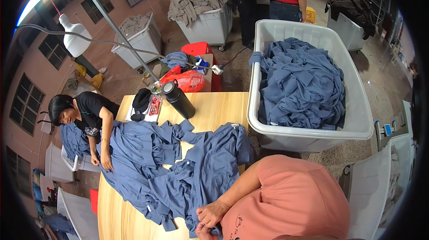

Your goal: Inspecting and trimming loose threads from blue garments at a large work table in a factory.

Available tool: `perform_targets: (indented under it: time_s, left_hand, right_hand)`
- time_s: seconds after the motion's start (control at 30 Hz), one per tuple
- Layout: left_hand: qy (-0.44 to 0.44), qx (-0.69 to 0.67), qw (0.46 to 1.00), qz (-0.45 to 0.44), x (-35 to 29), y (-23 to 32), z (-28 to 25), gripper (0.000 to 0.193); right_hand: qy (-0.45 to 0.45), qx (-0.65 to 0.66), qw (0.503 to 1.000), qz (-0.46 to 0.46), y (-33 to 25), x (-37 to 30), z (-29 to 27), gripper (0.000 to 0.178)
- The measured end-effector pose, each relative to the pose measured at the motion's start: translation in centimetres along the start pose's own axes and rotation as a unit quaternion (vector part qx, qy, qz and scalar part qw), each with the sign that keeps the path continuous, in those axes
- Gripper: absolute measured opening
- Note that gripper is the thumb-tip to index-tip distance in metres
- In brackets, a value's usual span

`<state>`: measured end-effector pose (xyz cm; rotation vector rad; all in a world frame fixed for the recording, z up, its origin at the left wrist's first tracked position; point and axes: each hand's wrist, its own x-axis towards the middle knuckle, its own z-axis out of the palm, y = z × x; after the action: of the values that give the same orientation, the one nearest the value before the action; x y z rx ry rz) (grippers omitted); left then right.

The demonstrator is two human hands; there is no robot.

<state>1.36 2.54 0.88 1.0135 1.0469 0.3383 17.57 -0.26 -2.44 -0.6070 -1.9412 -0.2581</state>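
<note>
A heap of blue-grey garments (pixel 147 159) covers much of the light wooden table (pixel 214 101). At its near end, my right hand (pixel 212 213) is closed on the edge of a blue-grey garment (pixel 214 164); the forearm reaches in from a pink sleeve at the right. My left hand (pixel 203 232) is just below it, closed on the same cloth and partly cut off by the lower edge. The fingertips of the two hands are close together. Small white tags show on some of the cloth. Folds hide most of each garment's shape.
A white wheeled bin (pixel 308 137) of blue-grey garments stands beyond the table. A black flask (pixel 178 100) is near the table's far edge. At the left, a co-worker (pixel 91 110) in black handles the heap. A lamp (pixel 75 36) hangs overhead. More bins and people stand behind.
</note>
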Motion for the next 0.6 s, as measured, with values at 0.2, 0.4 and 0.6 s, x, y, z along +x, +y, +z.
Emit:
perform_targets:
  time_s: [0.2, 0.4, 0.6]
  left_hand:
    - [-0.017, -0.084, 0.995, 0.051, 0.6, -1.7, -1.3, 0.014]
    - [0.043, -0.113, 0.990, 0.080, 0.5, -3.4, -0.9, 0.010]
    - [0.099, -0.179, 0.974, 0.101, 0.3, -4.3, -0.3, 0.011]
  right_hand:
    - [-0.048, 0.009, 0.999, 0.023, 0.5, -0.2, -0.5, 0.019]
    - [-0.138, 0.091, 0.982, 0.089, 0.7, -0.1, -0.8, 0.013]
    - [-0.155, 0.112, 0.975, 0.111, 0.9, -0.1, 0.1, 0.005]
